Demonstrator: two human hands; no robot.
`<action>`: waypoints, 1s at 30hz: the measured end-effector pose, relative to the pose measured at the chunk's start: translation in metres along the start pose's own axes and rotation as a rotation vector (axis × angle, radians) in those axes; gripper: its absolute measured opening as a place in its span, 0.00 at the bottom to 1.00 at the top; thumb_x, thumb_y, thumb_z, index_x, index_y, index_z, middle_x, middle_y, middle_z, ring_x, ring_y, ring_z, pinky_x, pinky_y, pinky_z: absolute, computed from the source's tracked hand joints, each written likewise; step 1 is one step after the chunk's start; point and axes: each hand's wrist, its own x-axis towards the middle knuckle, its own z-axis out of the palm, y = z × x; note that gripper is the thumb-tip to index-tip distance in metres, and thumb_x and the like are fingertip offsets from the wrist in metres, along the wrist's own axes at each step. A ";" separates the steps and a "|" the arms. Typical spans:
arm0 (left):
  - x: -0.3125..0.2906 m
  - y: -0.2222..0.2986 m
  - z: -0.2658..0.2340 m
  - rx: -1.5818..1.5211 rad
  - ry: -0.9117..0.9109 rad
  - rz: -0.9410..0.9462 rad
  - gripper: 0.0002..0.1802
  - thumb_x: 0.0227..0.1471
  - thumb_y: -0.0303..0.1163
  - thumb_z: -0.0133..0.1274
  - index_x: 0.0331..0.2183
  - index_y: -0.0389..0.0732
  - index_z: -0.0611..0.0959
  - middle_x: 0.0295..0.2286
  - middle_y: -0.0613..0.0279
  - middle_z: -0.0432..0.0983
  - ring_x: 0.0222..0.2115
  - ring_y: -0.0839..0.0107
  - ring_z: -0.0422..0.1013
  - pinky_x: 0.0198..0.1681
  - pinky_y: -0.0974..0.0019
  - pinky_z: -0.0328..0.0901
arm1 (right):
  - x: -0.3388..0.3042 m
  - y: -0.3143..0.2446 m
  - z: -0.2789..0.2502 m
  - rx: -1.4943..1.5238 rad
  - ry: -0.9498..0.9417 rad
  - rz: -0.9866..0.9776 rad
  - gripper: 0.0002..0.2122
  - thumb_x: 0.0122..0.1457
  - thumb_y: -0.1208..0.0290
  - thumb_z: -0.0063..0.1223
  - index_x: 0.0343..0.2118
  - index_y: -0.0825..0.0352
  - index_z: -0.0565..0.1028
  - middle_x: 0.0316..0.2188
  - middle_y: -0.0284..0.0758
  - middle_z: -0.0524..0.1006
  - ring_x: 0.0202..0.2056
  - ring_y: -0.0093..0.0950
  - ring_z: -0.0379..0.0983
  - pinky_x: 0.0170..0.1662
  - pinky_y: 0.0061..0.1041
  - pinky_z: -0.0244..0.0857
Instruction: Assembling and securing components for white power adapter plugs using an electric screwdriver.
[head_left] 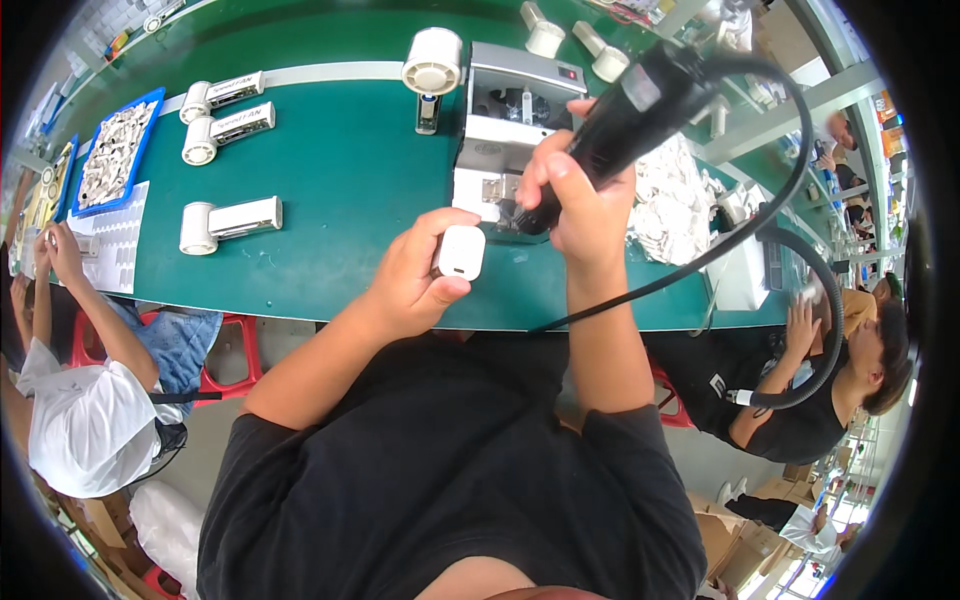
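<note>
Left hand (pixel 408 275) was wrapped around a white rounded handheld-fan handle (pixel 461 252), small dark slot on its end, just below centre frame. Right hand (pixel 592 205) was clenched on a black corded electric screwdriver (pixel 632 112), body slanting from upper right down to its tip near centre; whether the tip touched the grey screw feeder (pixel 512 125) behind it, couldn't tell. Black cable (pixel 803 135) looped round the right side. One white fan (pixel 432 62) stood just left of the feeder; three white handheld fans (pixel 232 216) lay on the green table (pixel 335 160) at left. Blue tray (pixel 146 148) of small white parts sat upper left, a pile of white parts (pixel 668 205) right of centre. Co-workers sat at left edge (pixel 95 425) and right edge, one at the right in a black top (pixel 800 428).
</note>
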 end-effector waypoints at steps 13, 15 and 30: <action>-0.001 -0.003 0.001 0.012 0.068 0.035 0.31 0.54 0.54 0.42 0.47 0.37 0.63 0.28 0.56 0.68 0.29 0.71 0.66 0.33 0.68 0.62 | 0.006 -0.013 0.002 0.017 0.040 -0.183 0.24 0.54 0.74 0.50 0.53 0.69 0.55 0.21 0.38 0.69 0.17 0.26 0.67 0.23 0.28 0.67; -0.001 -0.002 0.001 0.023 0.068 0.036 0.31 0.54 0.54 0.42 0.47 0.37 0.62 0.28 0.56 0.68 0.29 0.71 0.66 0.33 0.68 0.62 | 0.005 -0.005 0.003 0.015 0.031 -0.175 0.24 0.53 0.74 0.50 0.52 0.69 0.55 0.20 0.38 0.68 0.17 0.27 0.67 0.23 0.28 0.67; 0.003 0.004 0.003 0.087 -0.012 -0.005 0.33 0.53 0.54 0.45 0.47 0.36 0.63 0.30 0.59 0.69 0.29 0.72 0.66 0.33 0.70 0.61 | 0.001 -0.060 0.022 0.228 -0.103 -0.208 0.26 0.58 0.57 0.44 0.55 0.64 0.52 0.22 0.33 0.65 0.16 0.24 0.63 0.23 0.27 0.63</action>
